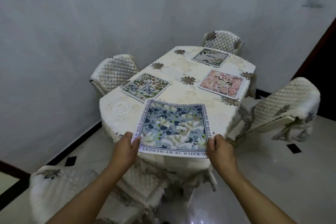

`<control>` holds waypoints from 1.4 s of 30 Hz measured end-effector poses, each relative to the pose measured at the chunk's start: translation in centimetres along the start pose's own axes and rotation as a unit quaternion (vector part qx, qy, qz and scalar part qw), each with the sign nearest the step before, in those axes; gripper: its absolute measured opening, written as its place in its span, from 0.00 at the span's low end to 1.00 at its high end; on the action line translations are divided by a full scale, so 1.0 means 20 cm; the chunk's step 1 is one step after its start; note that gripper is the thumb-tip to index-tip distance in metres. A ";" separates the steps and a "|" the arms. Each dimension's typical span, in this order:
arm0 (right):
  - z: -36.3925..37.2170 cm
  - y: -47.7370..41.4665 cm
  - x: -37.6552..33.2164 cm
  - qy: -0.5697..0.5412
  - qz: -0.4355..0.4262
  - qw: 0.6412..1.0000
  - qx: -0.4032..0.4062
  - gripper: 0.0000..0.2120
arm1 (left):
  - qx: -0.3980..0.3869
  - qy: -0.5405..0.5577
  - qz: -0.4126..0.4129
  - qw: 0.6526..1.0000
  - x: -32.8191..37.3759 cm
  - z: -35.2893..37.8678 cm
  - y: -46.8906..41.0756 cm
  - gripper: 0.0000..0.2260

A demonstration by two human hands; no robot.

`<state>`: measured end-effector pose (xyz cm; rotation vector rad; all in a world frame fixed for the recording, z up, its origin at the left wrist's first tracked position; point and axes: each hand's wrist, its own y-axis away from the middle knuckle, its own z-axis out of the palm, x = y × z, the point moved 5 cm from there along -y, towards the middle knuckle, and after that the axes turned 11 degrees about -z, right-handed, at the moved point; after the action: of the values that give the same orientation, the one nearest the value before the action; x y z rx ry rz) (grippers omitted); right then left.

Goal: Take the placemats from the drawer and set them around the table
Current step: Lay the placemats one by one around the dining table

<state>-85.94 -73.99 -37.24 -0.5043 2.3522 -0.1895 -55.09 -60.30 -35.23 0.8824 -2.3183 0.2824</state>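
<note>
A blue floral placemat (172, 125) with a lettered border lies over the near end of the table (116, 109), its near edge past the table's rim. My left hand (125, 146) pinches its near left corner and my right hand (221, 148) pinches its near right corner. Three other placemats lie flat on the cream tablecloth: a green and blue floral placemat (145, 86) at the left, a pink floral placemat (222, 83) at the right, and a grey placemat (211, 57) at the far end.
Quilted covered chairs stand around the table: a left chair (112, 72), a far chair (221, 40), a right chair (283, 103) and a near chair (60, 192) at my left forearm. A white wall runs along the left. The floor is glossy tile.
</note>
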 end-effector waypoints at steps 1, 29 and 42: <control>-0.01 0.03 -0.02 -0.002 -0.005 1.000 -0.001 0.11 | 0.002 -0.005 0.008 1.000 -0.01 -0.03 0.04 0.14; 0.78 0.58 -1.07 0.042 0.198 0.977 0.074 0.14 | -0.121 -0.068 0.132 0.981 -0.90 -0.66 -0.54 0.17; 1.07 0.09 -0.56 0.102 0.256 0.960 0.057 0.13 | -0.150 -0.096 0.144 0.973 -0.77 0.00 -1.12 0.18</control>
<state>-64.51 -67.65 -46.59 0.1959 2.5658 -0.1366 -31.47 -69.03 -45.47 0.4409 -2.5811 -0.0379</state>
